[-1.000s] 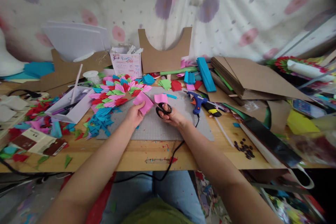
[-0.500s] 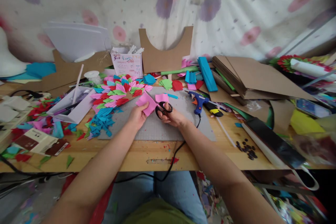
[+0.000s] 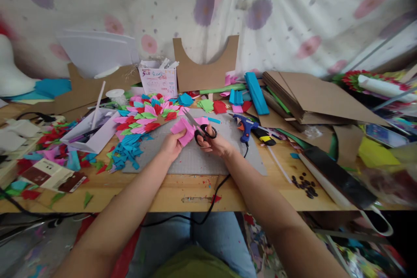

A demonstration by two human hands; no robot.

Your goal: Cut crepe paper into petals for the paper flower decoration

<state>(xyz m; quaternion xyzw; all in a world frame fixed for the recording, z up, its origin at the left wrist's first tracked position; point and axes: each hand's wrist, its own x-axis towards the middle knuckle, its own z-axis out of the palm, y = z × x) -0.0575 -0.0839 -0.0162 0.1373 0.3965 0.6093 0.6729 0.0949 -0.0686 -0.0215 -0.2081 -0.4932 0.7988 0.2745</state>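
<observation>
Pink crepe paper (image 3: 186,138) is pinched between the thumb and fingers of my left hand (image 3: 172,145), its upper part folded over. My right hand (image 3: 213,142) has its fingers through the black handles of a pair of scissors (image 3: 190,117). The blades point up and to the left, lying across the far edge of the pink paper. Another pink piece (image 3: 202,120) shows just behind the scissors. Beneath both hands lies a grey cutting mat (image 3: 195,163). A cluster of folded red, green, pink and blue paper petals (image 3: 146,115) sits left of my left hand.
Right of my hands lie a blue glue gun (image 3: 246,126) with a black cord and a yellow-black cutter (image 3: 264,137). A white box (image 3: 112,132) with pens, blue scraps (image 3: 125,154), stacked cardboard (image 3: 322,100) and dark round pieces (image 3: 308,186) surround the mat.
The scissors have shifted slightly, and more of their blades now shows above the pink paper. The paper in my left hand has become more folded. Both hands stay in nearly the same place.
</observation>
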